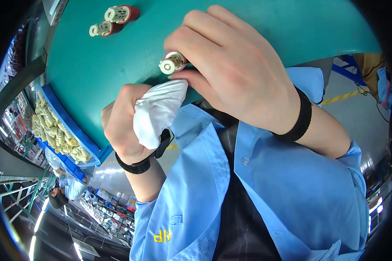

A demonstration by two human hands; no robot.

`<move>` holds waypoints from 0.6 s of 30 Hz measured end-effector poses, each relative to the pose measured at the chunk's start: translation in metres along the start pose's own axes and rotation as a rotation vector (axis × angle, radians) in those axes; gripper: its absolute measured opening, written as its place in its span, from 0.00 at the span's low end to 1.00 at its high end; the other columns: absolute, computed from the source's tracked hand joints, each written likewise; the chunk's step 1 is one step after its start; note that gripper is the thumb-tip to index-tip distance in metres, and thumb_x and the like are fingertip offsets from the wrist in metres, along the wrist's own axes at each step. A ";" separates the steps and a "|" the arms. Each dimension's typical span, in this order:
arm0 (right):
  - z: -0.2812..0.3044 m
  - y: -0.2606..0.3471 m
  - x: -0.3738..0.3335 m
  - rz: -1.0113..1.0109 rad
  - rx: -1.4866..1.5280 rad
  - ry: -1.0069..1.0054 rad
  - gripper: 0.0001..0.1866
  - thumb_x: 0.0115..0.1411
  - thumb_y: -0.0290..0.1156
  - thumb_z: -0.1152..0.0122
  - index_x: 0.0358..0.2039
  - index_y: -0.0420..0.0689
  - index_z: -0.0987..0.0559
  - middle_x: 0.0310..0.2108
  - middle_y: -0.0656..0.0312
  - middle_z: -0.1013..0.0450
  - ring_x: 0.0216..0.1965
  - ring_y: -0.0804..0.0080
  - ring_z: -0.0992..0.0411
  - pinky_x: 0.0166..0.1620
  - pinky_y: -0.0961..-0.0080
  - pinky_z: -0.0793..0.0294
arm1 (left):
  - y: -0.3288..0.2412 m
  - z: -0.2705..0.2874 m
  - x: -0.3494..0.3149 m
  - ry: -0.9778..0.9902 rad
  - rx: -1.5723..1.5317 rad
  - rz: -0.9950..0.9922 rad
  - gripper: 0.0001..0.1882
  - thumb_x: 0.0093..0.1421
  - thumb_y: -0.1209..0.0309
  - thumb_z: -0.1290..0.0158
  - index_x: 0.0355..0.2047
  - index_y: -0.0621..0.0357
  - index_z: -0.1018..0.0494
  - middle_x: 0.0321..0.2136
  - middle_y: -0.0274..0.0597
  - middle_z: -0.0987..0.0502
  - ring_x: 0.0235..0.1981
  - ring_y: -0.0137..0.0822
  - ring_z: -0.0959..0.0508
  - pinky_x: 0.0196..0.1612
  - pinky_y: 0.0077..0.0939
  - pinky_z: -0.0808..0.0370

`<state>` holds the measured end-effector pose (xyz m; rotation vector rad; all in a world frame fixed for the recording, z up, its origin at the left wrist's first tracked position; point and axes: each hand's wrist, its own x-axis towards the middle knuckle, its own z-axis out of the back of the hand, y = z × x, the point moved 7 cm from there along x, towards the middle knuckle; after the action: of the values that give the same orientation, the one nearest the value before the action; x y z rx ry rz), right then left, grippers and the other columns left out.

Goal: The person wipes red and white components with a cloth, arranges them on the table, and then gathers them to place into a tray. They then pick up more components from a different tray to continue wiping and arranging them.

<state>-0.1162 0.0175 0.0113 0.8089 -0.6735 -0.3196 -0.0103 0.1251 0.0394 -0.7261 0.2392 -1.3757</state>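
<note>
In the head view, my right hand point(233, 65) pinches a cream, cylindrical plastic fitting point(173, 63) between thumb and fingers, over the green table point(87, 65). My left hand point(124, 126) is clamped on a soft, wrinkled white cloth point(159, 111) just beside it. My right fingers hide the fitting's red part partly. Two similar fittings point(116, 15) lie farther left, near a blue tray point(65, 112) of cream pieces point(56, 132).

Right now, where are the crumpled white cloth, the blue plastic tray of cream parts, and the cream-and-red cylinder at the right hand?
Crumpled white cloth point(157, 112), head view: middle of its folds.
Blue plastic tray point(69, 119), head view: its side wall.
Cream-and-red cylinder point(173, 62), head view: its cream end.
</note>
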 end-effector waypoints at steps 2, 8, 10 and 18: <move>0.012 0.004 0.006 -0.044 0.070 0.014 0.07 0.49 0.25 0.42 0.26 0.42 0.31 0.26 0.60 0.41 0.29 0.65 0.37 0.33 0.73 0.35 | 0.002 -0.002 0.003 0.022 0.011 -0.021 0.11 0.44 0.77 0.37 0.29 0.64 0.25 0.20 0.38 0.23 0.19 0.31 0.22 0.23 0.20 0.29; 0.021 0.007 0.010 -0.090 0.107 0.047 0.06 0.51 0.26 0.45 0.26 0.40 0.32 0.26 0.59 0.43 0.29 0.68 0.39 0.33 0.79 0.35 | 0.005 -0.006 0.008 0.058 0.002 -0.038 0.11 0.45 0.77 0.37 0.30 0.65 0.25 0.19 0.37 0.24 0.19 0.32 0.22 0.23 0.20 0.28; 0.020 0.008 0.010 -0.083 0.071 0.051 0.05 0.52 0.25 0.45 0.27 0.40 0.32 0.27 0.59 0.42 0.29 0.68 0.39 0.34 0.80 0.35 | 0.011 -0.003 0.005 0.030 -0.010 -0.031 0.09 0.45 0.81 0.46 0.30 0.69 0.25 0.24 0.44 0.24 0.23 0.34 0.23 0.27 0.22 0.28; 0.019 0.008 0.008 -0.068 0.106 0.024 0.05 0.52 0.26 0.46 0.26 0.41 0.32 0.27 0.59 0.43 0.29 0.68 0.39 0.33 0.79 0.36 | 0.007 0.004 -0.005 -0.033 0.130 0.025 0.10 0.41 0.81 0.44 0.28 0.65 0.24 0.30 0.44 0.22 0.22 0.37 0.21 0.24 0.25 0.26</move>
<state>-0.1230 0.0085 0.0304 0.9367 -0.6457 -0.3381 -0.0037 0.1312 0.0374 -0.6355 0.1311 -1.3411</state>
